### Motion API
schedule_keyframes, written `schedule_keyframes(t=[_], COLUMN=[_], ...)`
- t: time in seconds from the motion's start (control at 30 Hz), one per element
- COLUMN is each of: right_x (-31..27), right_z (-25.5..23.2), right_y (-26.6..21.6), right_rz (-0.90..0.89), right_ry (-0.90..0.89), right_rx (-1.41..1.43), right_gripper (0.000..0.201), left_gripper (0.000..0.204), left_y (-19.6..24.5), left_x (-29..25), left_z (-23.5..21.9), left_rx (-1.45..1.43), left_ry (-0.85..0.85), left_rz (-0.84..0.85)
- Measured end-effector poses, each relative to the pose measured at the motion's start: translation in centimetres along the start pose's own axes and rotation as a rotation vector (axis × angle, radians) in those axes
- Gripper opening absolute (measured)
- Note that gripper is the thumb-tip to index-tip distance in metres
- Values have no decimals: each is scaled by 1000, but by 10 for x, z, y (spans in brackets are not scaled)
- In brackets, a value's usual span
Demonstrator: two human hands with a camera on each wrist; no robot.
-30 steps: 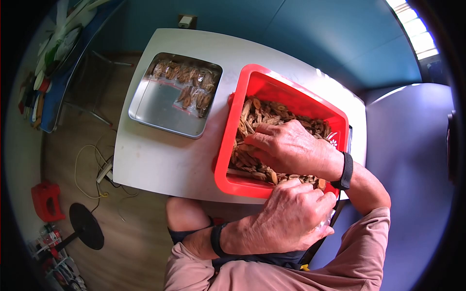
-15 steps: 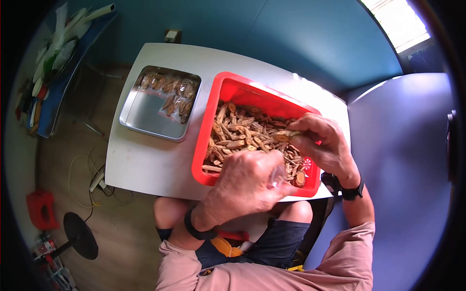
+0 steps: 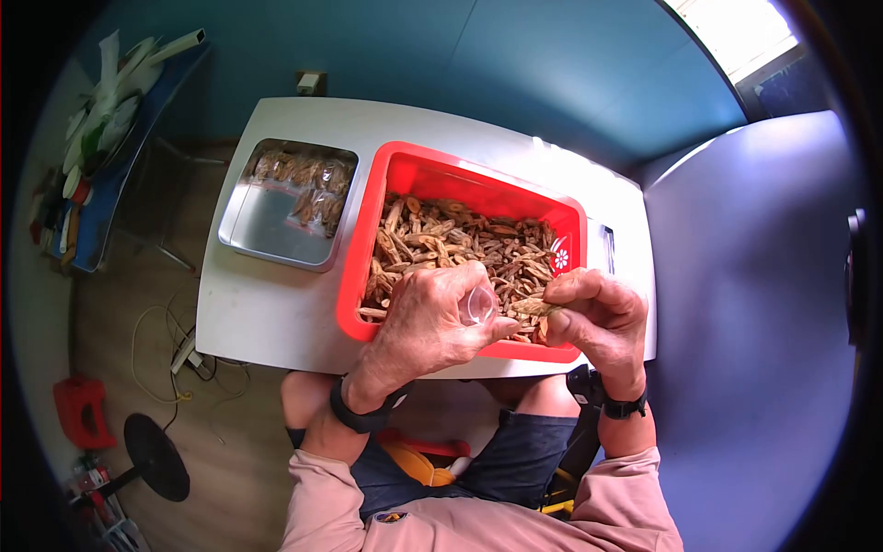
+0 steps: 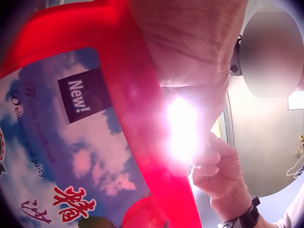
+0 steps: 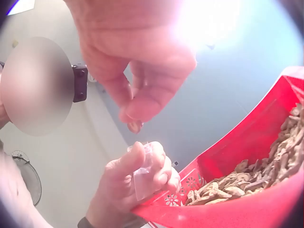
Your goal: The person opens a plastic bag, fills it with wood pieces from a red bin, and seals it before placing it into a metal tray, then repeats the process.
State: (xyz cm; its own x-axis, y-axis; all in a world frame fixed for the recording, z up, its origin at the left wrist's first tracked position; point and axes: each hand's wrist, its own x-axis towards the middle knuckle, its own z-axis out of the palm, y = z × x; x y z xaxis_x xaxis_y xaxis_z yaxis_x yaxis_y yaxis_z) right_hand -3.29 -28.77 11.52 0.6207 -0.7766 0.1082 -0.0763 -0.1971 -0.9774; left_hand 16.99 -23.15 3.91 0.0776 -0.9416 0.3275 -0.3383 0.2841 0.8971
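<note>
My left hand (image 3: pixel 428 317) holds a small clear plastic bag (image 3: pixel 478 304) over the near side of a red basket (image 3: pixel 357 267). In the right wrist view the bag (image 5: pixel 144 178) sits between thumb and fingers, its mouth facing up. Just right of it, my right hand (image 3: pixel 602 322) pinches a dried root slice (image 3: pixel 528 306) between thumb and fingertips. That slice (image 5: pixel 135 127) shows right above the bag in the right wrist view. Many more dried root slices (image 3: pixel 432 235) lie heaped in the basket. Glare hides part of the left hand in the left wrist view.
A metal tray (image 3: pixel 276 230) left of the basket contains several filled bags (image 3: pixel 317 207) of slices. Both stand on a white table (image 3: pixel 267 313). A dark flat object (image 3: pixel 607 247) lies behind the basket's right side. A teal wall (image 3: pixel 386 55) borders the far edge.
My right hand has come up out of the heap with a slice and drawn back toward me. The left hand has risen over the basket's near edge, bringing the bag beside the slice.
</note>
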Motion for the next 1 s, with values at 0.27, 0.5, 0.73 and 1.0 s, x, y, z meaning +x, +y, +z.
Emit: schedule_keyframes(t=[0.27, 0.5, 0.73, 1.0], right_x=[20, 30, 35, 39], right_z=[11, 10, 14, 23], right_y=[-1, -11, -6, -6], right_rz=[-219, -341, -369, -317], right_ry=[-66, -146, -247, -292], right_rx=[-344, -516, -673, -628], right_gripper=[17, 21, 25, 20], left_gripper=[45, 37, 42, 41], left_y=[-3, 1, -1, 0], left_x=[0, 1, 2, 2], left_z=[-1, -5, -4, -6], left_rx=[-17, -4, -17, -4], left_ry=[7, -18, -61, -103], left_rz=[10, -11, -22, -48])
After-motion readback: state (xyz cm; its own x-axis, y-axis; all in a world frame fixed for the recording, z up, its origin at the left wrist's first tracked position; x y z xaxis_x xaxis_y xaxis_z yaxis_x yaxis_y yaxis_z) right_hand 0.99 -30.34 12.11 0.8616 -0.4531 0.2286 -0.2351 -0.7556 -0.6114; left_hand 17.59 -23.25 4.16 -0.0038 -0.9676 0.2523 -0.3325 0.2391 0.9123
